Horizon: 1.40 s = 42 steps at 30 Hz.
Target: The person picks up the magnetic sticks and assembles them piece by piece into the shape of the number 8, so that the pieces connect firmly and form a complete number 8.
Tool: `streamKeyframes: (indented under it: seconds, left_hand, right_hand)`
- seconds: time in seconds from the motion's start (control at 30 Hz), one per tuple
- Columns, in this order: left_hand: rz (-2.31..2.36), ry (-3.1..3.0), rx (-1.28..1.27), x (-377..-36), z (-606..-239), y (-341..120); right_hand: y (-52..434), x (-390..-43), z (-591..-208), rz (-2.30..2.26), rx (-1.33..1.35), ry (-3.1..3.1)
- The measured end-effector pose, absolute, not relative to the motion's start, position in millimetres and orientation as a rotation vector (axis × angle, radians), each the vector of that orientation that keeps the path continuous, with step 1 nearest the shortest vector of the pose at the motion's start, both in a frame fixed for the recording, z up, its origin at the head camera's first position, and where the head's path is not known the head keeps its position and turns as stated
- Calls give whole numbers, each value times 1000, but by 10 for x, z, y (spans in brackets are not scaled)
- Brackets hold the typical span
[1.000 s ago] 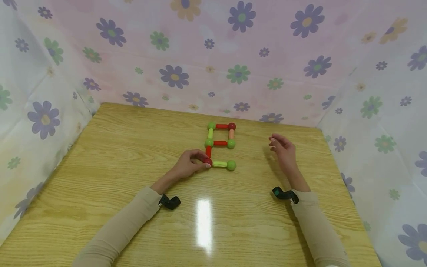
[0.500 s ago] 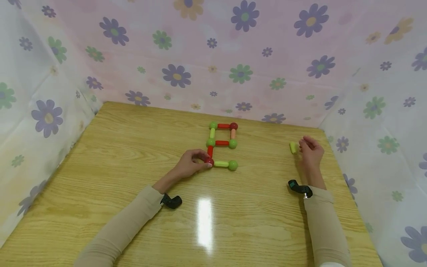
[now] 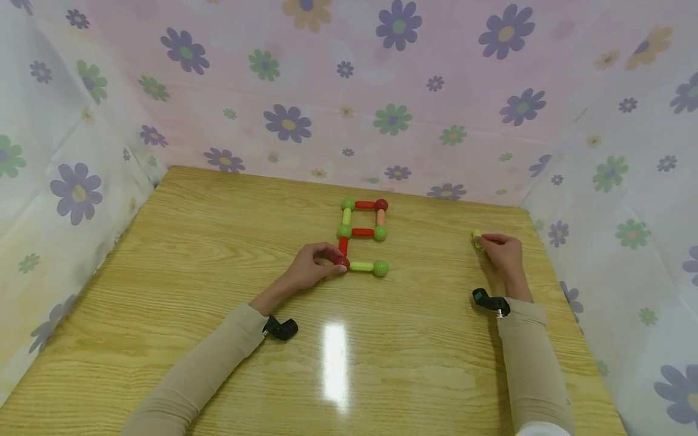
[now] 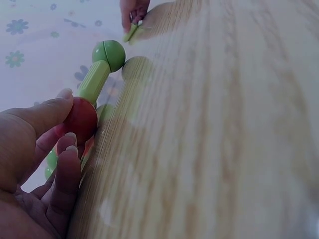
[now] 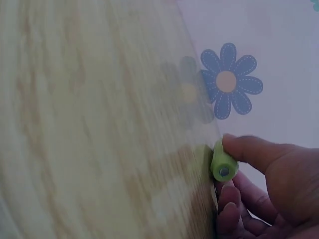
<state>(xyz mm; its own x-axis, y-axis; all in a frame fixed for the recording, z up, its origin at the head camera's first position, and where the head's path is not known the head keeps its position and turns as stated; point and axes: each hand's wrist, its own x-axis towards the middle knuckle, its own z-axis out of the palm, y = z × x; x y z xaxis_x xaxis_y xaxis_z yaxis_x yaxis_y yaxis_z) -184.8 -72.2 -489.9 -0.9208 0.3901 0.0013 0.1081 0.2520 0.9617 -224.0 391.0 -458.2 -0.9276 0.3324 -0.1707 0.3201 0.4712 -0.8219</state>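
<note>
Fingers of the right hand [image 3: 504, 254] pinch a yellow-green rod [image 5: 221, 162] lying on the worktop [image 3: 218, 242], well right of the stick-and-ball figure [image 3: 362, 233], whose red ball [image 4: 79, 118] the left hand [image 3: 311, 270] pinches.

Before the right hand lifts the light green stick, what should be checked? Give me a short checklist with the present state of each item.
1. Right hand pinches the light green stick: ok.
2. Stick lies on the table: ok.
3. Left hand holds the red ball at the figure's near left corner: ok.
4. Light green rod joins that red ball to the green ball: ok.
5. Side between the green ball and the one above it is open: ok.
6. Firmness of the grip on the stick: cannot tell.
</note>
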Motion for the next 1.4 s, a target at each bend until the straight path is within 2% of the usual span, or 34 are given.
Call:
streamKeyframes:
  seconds: [0.23, 0.47, 0.8, 1.23, 1.4]
  left_hand:
    - [1734, 2287, 448, -1844, -4903, -711]
    - [1725, 2292, 456, -1820, -4847, -699]
    - [1754, 2271, 495, -1676, -4545, -712]
    - [1756, 2267, 483, -1681, -4553, -696]
    - [1742, 2273, 465, -1766, -4729, -694]
  right_hand:
    - [3925, -2214, -4572, 1370, -651, -2798]
    - [3913, -2190, -4545, 1265, -473, -2934]
    - [3902, -2171, -4456, 1453, -310, -3028]
    - [3691, -2145, -4569, 1856, -203, -2905]
    - [3547, -2098, -4623, 1931, -184, -2856]
